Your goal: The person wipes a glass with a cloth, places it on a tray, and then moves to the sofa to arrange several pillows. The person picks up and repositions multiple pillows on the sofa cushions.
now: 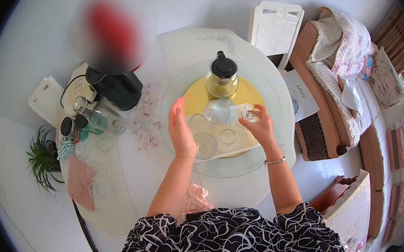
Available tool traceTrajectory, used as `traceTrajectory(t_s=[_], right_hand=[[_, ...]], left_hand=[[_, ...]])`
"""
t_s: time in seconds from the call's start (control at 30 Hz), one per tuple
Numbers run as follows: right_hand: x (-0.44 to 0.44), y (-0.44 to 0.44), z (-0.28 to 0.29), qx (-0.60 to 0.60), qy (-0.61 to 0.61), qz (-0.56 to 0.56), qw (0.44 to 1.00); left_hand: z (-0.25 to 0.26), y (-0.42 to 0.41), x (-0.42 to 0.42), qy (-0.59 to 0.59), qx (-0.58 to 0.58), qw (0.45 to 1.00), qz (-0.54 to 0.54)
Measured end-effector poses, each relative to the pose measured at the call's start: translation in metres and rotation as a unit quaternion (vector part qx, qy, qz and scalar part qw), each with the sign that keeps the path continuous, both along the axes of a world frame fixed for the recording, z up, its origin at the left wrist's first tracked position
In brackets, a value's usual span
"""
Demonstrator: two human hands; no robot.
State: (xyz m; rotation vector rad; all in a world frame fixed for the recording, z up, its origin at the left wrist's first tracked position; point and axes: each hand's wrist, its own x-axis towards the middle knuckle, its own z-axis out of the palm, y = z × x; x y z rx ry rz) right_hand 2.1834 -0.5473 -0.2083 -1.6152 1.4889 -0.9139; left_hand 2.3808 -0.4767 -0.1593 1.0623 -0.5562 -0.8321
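Note:
My right hand point(260, 126) has its fingers around a small clear glass point(250, 113) at the right end of a pale ridged tray point(238, 149). My left hand point(181, 133) is raised at the tray's left side, fingers up and close together, palm turned inward, with nothing visible in it. Several clear glasses and bowls stand on the tray, among them a wide glass bowl point(217, 111) and a small glass point(228, 136). Behind the tray is a glass teapot with a black lid point(223, 68). The tray rests over a yellow round mat point(195, 96) on a glass turntable point(175, 83).
On the table's left are a black appliance point(118, 88), a glass pitcher point(104, 116), black-lidded jars point(81, 127), more clear glasses and a pink cloth point(81, 182). A peach cloth point(197, 198) lies near my body. A white chair point(277, 29) stands behind, a sofa point(356, 115) at right.

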Motion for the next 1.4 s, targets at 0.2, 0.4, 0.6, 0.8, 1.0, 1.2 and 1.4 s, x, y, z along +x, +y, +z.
traceTrajectory(t_s=[0.2, 0.4, 0.6, 0.8, 1.0, 1.2, 1.4], right_hand=[[0.012, 0.001, -0.006, 0.0, 0.004, -0.013, 1.0], [0.016, 0.008, -0.026, -0.072, -0.046, -0.064, 0.994], [-0.004, 0.03, -0.031, -0.034, -0.018, -0.088, 0.995], [-0.005, 0.046, -0.029, 0.035, 0.023, -0.003, 0.999], [0.005, 0.073, -0.028, 0.081, 0.014, 0.112, 0.99], [0.009, 0.075, -0.044, 0.043, 0.011, 0.129, 0.991], [0.005, 0.081, -0.043, 0.017, 0.061, 0.146, 0.987]], left_hand=[[-0.04, 0.026, 0.018, 0.008, 0.069, 0.997, 0.039], [-0.068, 0.039, -0.004, -0.124, 0.068, 0.99, 0.015], [-0.026, 0.037, -0.044, -0.592, -0.015, 0.804, -0.055], [-0.027, 0.022, -0.068, -0.726, 0.063, 0.659, -0.185], [-0.042, 0.027, -0.055, -0.756, 0.05, 0.628, -0.178], [-0.051, 0.029, -0.041, -0.762, 0.031, 0.622, -0.177], [-0.049, 0.04, -0.035, -0.723, 0.013, 0.669, -0.168]])
